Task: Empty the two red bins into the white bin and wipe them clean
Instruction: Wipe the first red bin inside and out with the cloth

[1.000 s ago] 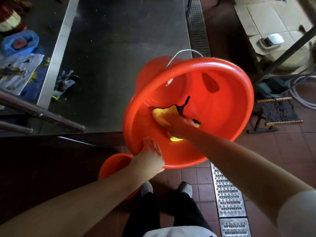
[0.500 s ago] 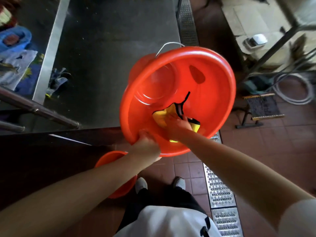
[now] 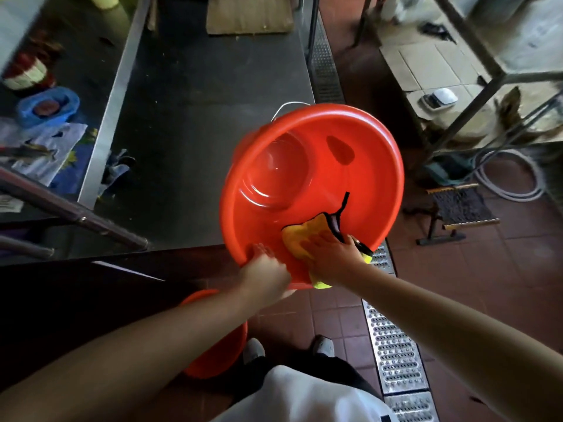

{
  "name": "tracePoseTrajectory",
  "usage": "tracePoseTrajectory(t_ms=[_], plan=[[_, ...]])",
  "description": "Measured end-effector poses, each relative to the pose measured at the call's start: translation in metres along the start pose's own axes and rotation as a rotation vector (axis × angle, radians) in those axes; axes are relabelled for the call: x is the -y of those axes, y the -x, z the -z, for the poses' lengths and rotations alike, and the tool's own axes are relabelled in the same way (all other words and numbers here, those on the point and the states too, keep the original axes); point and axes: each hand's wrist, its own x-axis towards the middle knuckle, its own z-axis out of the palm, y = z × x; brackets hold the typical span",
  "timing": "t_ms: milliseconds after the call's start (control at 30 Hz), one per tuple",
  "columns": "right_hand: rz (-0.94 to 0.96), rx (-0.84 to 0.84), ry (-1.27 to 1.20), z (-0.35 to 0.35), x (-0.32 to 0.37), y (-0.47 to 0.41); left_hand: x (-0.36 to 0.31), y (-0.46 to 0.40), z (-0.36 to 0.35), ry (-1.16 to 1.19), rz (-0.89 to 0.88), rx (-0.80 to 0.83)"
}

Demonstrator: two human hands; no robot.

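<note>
Hands [image 3: 330, 258] wiping red bin [image 3: 374, 178], steel table [image 3: 195, 117]

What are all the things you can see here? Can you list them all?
red bin: 1, bright red, tipped toward the camera at the steel table's near corner
second red bin: 1, red, low on the floor under the left arm
cloth: 1, yellow with black edging, pressed on the tipped bin's inner wall
steel table: 1, dark grey, left of centre
blue bag: 1, blue, far left
floor drain grate: 1 strip, silver, on the red floor tiles
hose: 1, pale grey, coiled at right
left hand: 1, grips the tipped bin's near rim
right hand: 1, presses the cloth
</note>
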Motion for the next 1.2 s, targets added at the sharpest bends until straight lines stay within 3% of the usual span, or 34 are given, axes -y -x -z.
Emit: tracePoseTrajectory(t_ms=[67,233,367,600,733,867,967,1033,1200], plan=[[-0.01,0.059,-0.029,0.0,0.002,-0.016,0.002,0.002,0.001,0.001,-0.01,0.017],[-0.009,0.109,-0.008,-0.002,0.001,-0.065,0.005,0.0,-0.005,-0.04,-0.056,-0.127],[-0.04,0.098,-0.024,-0.004,0.0,-0.106,-0.004,-0.006,-0.005,-0.132,-0.05,0.062],[-0.066,0.05,-0.131,-0.012,-0.002,-0.137,-0.001,-0.005,-0.006,-0.14,-0.015,0.124],[-0.032,0.05,-0.106,-0.015,0.0,-0.119,0.006,0.002,-0.009,-0.155,-0.027,0.011],[0.04,0.085,-0.067,-0.016,0.006,-0.066,0.006,-0.001,-0.013,-0.123,-0.092,0.059],[0.172,-0.032,0.075,-0.019,0.007,-0.018,0.008,-0.003,-0.011,-0.152,-0.064,0.096],[0.179,-0.032,0.027,-0.017,0.004,0.008,0.013,-0.001,-0.006,-0.177,-0.056,0.103],[0.218,-0.026,0.115,0.002,-0.007,0.025,0.035,0.002,0.005,-0.172,-0.114,0.002]])
